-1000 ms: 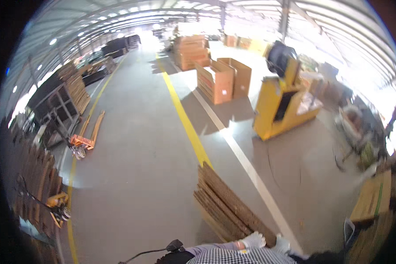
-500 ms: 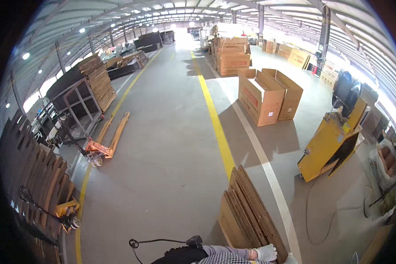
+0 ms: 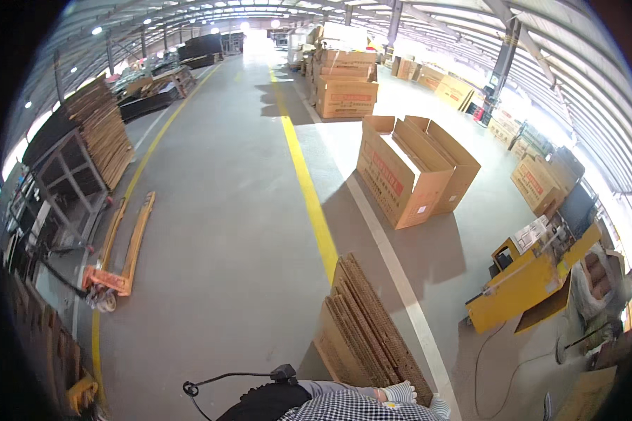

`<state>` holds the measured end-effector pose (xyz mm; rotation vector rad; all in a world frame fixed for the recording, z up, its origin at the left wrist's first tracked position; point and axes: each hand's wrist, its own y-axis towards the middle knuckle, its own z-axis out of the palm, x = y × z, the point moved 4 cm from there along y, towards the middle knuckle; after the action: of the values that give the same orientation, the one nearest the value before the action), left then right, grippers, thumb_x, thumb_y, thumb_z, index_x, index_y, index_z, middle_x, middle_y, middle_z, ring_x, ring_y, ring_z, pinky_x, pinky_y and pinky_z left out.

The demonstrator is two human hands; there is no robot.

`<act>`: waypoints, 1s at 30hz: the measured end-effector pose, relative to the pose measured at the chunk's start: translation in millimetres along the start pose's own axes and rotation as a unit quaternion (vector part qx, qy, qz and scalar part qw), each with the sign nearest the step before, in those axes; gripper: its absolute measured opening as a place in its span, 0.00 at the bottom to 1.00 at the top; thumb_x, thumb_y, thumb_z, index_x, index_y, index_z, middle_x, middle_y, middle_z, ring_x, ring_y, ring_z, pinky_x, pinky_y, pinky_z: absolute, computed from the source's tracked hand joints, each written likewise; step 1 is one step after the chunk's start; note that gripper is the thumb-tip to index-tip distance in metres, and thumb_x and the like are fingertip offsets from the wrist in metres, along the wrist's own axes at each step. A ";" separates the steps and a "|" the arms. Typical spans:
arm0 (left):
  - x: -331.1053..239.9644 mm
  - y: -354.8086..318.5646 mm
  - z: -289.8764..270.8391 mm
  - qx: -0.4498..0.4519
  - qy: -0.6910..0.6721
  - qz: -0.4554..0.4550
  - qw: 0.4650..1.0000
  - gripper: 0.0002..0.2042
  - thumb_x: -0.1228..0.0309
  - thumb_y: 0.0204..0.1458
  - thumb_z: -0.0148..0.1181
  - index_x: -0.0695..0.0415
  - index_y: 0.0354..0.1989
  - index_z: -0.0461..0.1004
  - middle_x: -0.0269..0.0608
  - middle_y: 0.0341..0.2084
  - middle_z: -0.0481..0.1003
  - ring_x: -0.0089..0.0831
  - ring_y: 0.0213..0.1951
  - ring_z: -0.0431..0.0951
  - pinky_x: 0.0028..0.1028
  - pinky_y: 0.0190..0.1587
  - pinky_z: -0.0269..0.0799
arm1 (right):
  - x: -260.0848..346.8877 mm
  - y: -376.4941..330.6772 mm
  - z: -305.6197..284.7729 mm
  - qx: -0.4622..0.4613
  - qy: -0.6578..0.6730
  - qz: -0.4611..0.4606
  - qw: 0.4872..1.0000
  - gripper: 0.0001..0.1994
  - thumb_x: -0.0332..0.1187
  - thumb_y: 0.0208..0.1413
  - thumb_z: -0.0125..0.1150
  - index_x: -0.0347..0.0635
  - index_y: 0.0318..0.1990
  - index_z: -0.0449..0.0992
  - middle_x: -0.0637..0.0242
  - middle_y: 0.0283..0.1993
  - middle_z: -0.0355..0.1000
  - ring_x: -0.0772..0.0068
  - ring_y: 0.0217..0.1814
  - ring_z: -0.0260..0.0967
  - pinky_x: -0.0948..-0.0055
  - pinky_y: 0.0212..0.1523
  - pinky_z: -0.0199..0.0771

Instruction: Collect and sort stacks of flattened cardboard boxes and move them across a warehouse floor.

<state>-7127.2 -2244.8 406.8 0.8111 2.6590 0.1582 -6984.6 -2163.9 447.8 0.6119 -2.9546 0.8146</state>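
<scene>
A stack of flat cardboard sheets (image 3: 372, 330) stands on edge and tilts in front of me at the lower middle. My left hand (image 3: 400, 392), in a striped knit glove, is closed over the near upper edge of the sheets. Beside it, at the stack's near right end, my right hand (image 3: 440, 407) grips the same sheets; only part of its glove shows, at the lower rim. My checked sleeve (image 3: 351, 407) and a black cable with a small plug-like block (image 3: 283, 373) lie across the bottom.
Two open cardboard boxes (image 3: 407, 175) stand ahead right, with stacked cartons (image 3: 346, 95) beyond. A yellow machine (image 3: 519, 291) and its floor cable are at right. An orange pallet jack (image 3: 116, 274) and a metal rack (image 3: 70, 182) line the left. Yellow line (image 3: 305, 189) marks the aisle.
My view has turned to the right and come closer to the open boxes. The cardboard stack has stayed in front of me, with both hands still on it.
</scene>
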 end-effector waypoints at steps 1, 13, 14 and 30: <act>22.3 -16.5 -18.0 0.018 -0.019 -0.008 1.000 0.08 0.63 0.52 0.51 0.51 0.30 0.76 0.35 0.29 0.74 0.35 0.33 0.75 0.38 0.34 0.67 | 20.9 14.9 -1.1 0.016 -0.012 0.007 1.000 0.36 0.56 0.36 0.72 0.44 0.51 0.71 0.47 0.46 0.76 0.46 0.51 0.74 0.56 0.49 0.75; 411.2 -115.8 -198.4 0.018 0.012 0.024 0.999 0.10 0.65 0.54 0.51 0.53 0.32 0.78 0.36 0.30 0.76 0.36 0.37 0.76 0.38 0.40 0.67 | 348.1 259.2 -96.4 0.022 -0.079 -0.003 0.997 0.37 0.48 0.31 0.75 0.36 0.48 0.67 0.49 0.42 0.77 0.51 0.46 0.77 0.60 0.48 0.77; 442.1 -124.1 -216.5 0.008 0.005 0.045 0.999 0.10 0.65 0.54 0.51 0.53 0.32 0.78 0.36 0.31 0.76 0.37 0.37 0.76 0.38 0.40 0.67 | 358.7 287.6 -85.8 -0.025 -0.027 -0.008 0.999 0.36 0.47 0.31 0.75 0.36 0.47 0.67 0.49 0.41 0.77 0.50 0.46 0.77 0.60 0.47 0.77; 937.1 -273.9 -388.2 0.105 -0.035 0.086 0.990 0.11 0.63 0.53 0.51 0.54 0.33 0.78 0.36 0.31 0.76 0.35 0.37 0.77 0.38 0.40 0.69 | 823.4 576.3 -227.4 0.049 -0.002 0.134 0.990 0.38 0.48 0.34 0.77 0.41 0.53 0.67 0.49 0.44 0.77 0.52 0.49 0.76 0.62 0.50 0.75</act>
<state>-8135.3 -1949.7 428.7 1.0921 2.5681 -0.1068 -7980.3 -1898.6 458.9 0.2188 -3.0573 0.9832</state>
